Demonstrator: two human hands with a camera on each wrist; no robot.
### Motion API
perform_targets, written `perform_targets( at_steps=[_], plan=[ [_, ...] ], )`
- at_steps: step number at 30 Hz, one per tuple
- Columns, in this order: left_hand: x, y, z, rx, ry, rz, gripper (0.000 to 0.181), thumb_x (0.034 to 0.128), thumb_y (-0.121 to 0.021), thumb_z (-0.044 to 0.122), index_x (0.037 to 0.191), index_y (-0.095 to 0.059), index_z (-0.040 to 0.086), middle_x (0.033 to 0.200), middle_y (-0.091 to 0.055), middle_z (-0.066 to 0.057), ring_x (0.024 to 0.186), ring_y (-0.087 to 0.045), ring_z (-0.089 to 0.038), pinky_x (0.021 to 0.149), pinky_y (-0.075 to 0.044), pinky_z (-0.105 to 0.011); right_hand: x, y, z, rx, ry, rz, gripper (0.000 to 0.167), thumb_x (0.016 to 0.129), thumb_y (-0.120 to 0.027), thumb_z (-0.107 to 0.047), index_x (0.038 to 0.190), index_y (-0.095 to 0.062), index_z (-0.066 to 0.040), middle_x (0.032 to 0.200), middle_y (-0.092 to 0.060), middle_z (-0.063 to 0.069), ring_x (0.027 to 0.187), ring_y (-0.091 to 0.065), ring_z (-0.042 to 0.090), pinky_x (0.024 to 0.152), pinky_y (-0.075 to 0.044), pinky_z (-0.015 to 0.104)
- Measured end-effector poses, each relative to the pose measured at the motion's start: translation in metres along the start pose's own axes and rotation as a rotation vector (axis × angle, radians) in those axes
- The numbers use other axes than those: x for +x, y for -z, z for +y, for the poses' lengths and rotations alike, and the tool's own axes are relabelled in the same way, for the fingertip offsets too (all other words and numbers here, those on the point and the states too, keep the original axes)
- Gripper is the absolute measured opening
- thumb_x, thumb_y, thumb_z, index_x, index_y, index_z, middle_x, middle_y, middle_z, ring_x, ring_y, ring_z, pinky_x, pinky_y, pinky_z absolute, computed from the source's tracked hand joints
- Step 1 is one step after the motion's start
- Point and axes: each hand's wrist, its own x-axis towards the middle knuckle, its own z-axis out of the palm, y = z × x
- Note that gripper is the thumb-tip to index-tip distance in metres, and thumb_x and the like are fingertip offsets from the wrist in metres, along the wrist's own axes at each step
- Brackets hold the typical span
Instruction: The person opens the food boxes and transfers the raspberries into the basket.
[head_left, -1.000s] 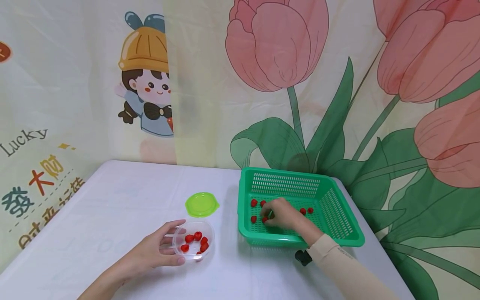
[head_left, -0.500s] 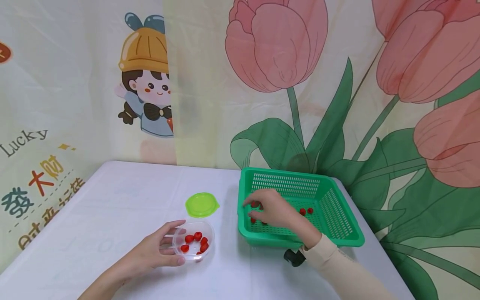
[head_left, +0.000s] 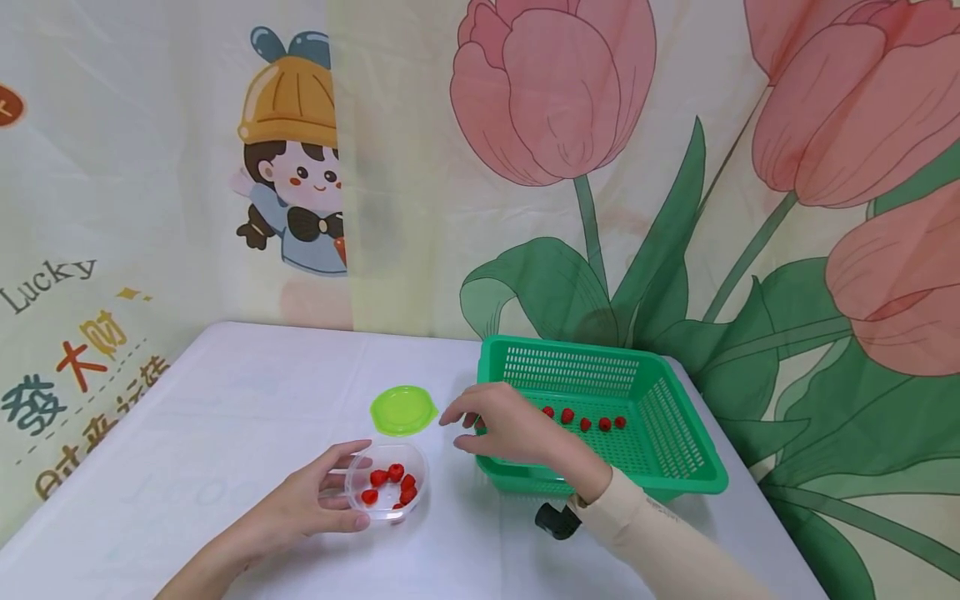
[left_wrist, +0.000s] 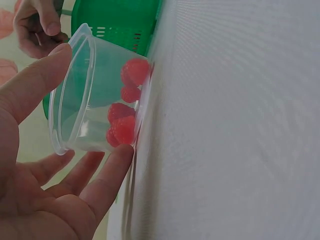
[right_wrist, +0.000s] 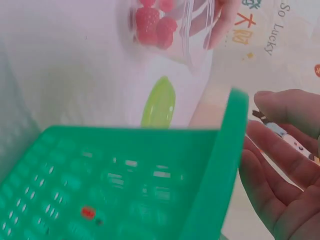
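Note:
My left hand [head_left: 318, 492] holds a clear plastic cup [left_wrist: 82, 100] on the table, thumb on one side and fingers on the other. Several raspberries [left_wrist: 137, 70] lie at the bottom of it. My right hand [head_left: 502, 421] is above the left rim of a green basket [head_left: 600, 479]. Its thumb and fingers [right_wrist: 287, 152] are apart in the right wrist view, and nothing shows between them. More raspberries [head_left: 567, 415] lie on the basket floor, and the right hand hides its left part.
A light green lid [head_left: 403, 410] lies on the white-covered table [head_left: 262, 400], behind the cup and just left of the right fingertips. A black wrist device [head_left: 558, 522] hangs below the right sleeve. Behind the table hangs a printed cloth [head_left: 405, 167].
My right hand has risen from the raspberries inside the basket and moved left over its rim, with its fingers spreading. The left hand and the cup have stayed in place.

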Motion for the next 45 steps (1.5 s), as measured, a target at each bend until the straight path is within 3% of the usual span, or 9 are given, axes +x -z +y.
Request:
perform_targets(
  at_steps=[4,8,18,36,45],
  plan=[
    [-0.001,0.000,0.000,-0.019,0.007,-0.007,0.097,0.0887,-0.089,0.022,0.166,-0.030,0.020,0.162,-0.042,-0.021,0.130,-0.064,-0.036,0.094,-0.060,-0.026,0.011,-0.010,-0.006,0.017,0.012,-0.068,0.028,0.095,-0.083,-0.013,0.122,-0.078,-0.012,0.114,-0.076,-0.002,0.096,-0.070,0.010,0.084,-0.060,0.021],
    [-0.001,0.000,0.000,-0.013,0.009,-0.005,0.097,0.0891,-0.088,0.022,0.166,-0.030,0.020,0.161,-0.042,-0.021,0.130,-0.064,-0.036,0.096,-0.060,-0.029,0.021,-0.023,-0.010,0.049,0.025,-0.107,0.029,0.094,-0.084,-0.013,0.122,-0.079,-0.012,0.115,-0.077,0.001,0.096,-0.071,0.009,0.084,-0.059,0.019],
    [0.001,-0.002,0.003,0.011,0.018,0.004,0.097,0.0884,-0.089,0.024,0.166,-0.030,0.019,0.161,-0.042,-0.021,0.131,-0.063,-0.037,0.099,-0.060,-0.036,0.033,-0.052,-0.012,0.164,0.013,-0.122,0.027,0.094,-0.083,-0.008,0.120,-0.079,-0.009,0.112,-0.079,0.003,0.089,-0.068,-0.004,0.082,-0.057,0.012],
    [0.000,0.000,-0.001,-0.019,-0.005,-0.002,0.095,0.0889,-0.089,0.022,0.165,-0.032,0.019,0.161,-0.043,-0.022,0.131,-0.064,-0.038,0.097,-0.060,-0.030,0.041,-0.063,-0.023,0.206,-0.085,-0.161,0.029,0.093,-0.083,-0.006,0.122,-0.079,-0.008,0.109,-0.080,0.000,0.087,-0.068,-0.002,0.079,-0.056,0.011],
    [-0.001,0.001,-0.002,-0.009,-0.014,-0.004,0.093,0.0899,-0.088,0.022,0.164,-0.032,0.020,0.161,-0.043,-0.021,0.130,-0.065,-0.036,0.094,-0.057,-0.019,0.047,-0.075,-0.023,0.194,-0.056,-0.222,0.029,0.092,-0.083,-0.006,0.121,-0.080,-0.008,0.108,-0.080,-0.001,0.091,-0.070,0.000,0.080,-0.055,0.010]
  ],
)
